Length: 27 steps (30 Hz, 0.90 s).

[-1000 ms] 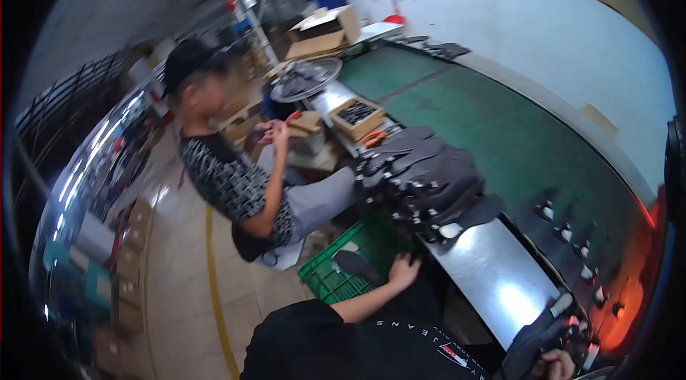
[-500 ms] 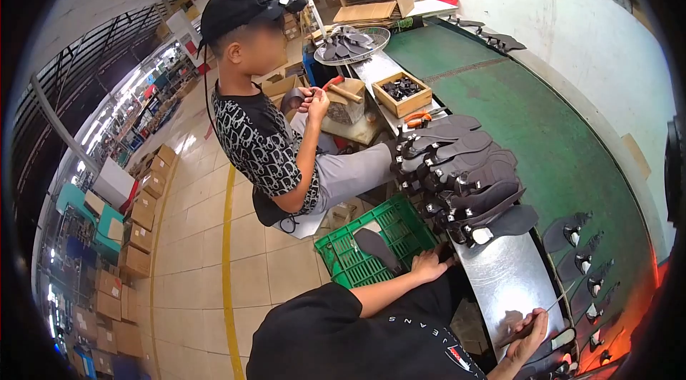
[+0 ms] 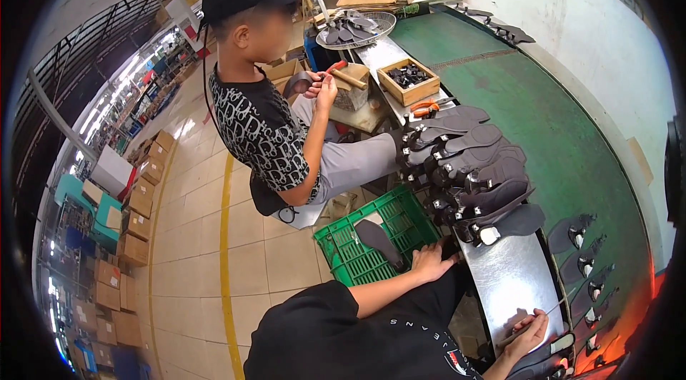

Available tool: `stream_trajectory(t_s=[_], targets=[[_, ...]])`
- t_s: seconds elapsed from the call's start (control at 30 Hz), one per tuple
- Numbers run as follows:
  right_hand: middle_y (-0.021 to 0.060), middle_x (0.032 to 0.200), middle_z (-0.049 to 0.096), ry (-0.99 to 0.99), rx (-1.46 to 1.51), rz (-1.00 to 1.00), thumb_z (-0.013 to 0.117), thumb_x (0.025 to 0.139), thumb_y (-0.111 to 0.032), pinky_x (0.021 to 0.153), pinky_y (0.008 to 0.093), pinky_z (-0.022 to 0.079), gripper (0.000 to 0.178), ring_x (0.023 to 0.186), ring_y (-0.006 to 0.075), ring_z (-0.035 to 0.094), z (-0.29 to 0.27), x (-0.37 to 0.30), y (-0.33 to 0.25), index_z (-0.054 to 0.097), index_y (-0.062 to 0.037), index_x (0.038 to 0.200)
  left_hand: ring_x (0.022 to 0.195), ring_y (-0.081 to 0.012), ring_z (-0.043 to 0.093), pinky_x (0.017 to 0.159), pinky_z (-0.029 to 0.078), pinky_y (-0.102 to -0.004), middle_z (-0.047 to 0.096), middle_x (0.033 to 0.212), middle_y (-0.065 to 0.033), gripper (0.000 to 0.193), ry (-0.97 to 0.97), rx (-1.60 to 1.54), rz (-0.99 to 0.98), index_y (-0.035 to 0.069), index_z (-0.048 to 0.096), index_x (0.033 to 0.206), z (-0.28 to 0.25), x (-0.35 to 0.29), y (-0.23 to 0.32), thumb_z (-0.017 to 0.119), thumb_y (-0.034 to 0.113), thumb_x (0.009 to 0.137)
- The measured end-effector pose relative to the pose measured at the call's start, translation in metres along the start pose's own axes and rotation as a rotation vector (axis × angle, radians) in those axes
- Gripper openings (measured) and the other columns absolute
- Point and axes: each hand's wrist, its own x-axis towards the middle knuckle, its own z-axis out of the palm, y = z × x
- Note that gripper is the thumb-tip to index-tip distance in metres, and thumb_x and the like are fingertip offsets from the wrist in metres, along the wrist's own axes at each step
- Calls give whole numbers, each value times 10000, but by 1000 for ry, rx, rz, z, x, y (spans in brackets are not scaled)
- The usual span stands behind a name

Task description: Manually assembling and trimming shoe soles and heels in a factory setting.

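My right hand (image 3: 527,330) is closed around a thin stick (image 3: 554,306), perhaps a brush, low over the metal ledge (image 3: 509,270). Its far end points toward the green belt, where several dark sole-shaped pieces (image 3: 569,233) with pale, shiny ends lie in a row. My left hand (image 3: 434,263) is by my lap, fingers curled at a black object that I cannot make out against my dark clothes. Ahead of it, a heap of dark grey sole-shaped pieces (image 3: 480,165) covers the ledge. One loose dark sole (image 3: 379,240) lies in the green crate (image 3: 343,255).
A co-worker (image 3: 268,122) sits ahead on the left, both hands raised around a small piece. Beyond the heap are orange-handled pliers (image 3: 426,108), a wooden box (image 3: 410,81) of black parts and a wire basket (image 3: 357,30). An orange-red glow (image 3: 622,341) lights the lower right.
The whole view has shifted slightly, so the co-worker looks nearer. My right hand keeps its hold on the stick, turned a little. My left hand stays by my lap.
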Motion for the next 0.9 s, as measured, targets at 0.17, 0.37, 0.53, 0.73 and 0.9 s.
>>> stream_trajectory(t_s=[0.17,0.37,0.53,0.73,0.9], targets=[[-26,620,424,-16,-70,-50,419,992,-212,436,170,305,206,488,36,369,7,-5,-1,535,-48,943,1168,-380,476,942,389,-480,517,1264,-199,716,23,-108,57,141,363,1376,3,-1,-9,481,584,825],[-21,620,425,-42,-128,-122,411,995,-204,417,171,301,223,456,36,360,2,-2,7,538,-29,937,1176,-388,470,968,397,-452,504,1277,-210,744,10,-156,76,117,358,1382,7,4,-17,490,587,821],[-21,616,421,-38,-133,-145,410,996,-207,404,174,293,226,447,36,356,1,1,14,537,-27,947,1188,-384,469,976,399,-428,488,1295,-226,764,-60,-226,87,107,339,1396,6,3,-14,483,590,823],[-24,609,413,-41,-121,-121,412,995,-206,401,172,287,223,454,33,354,2,1,14,541,-30,948,1193,-378,473,986,397,-409,483,1297,-236,759,-93,-266,87,88,325,1399,9,6,-8,503,556,829],[-32,614,413,-31,-175,-111,420,993,-210,404,166,278,211,458,27,347,-4,0,18,543,-40,967,1194,-362,477,992,394,-406,479,1313,-215,721,-130,-323,114,127,319,1404,20,11,-16,499,542,842]])
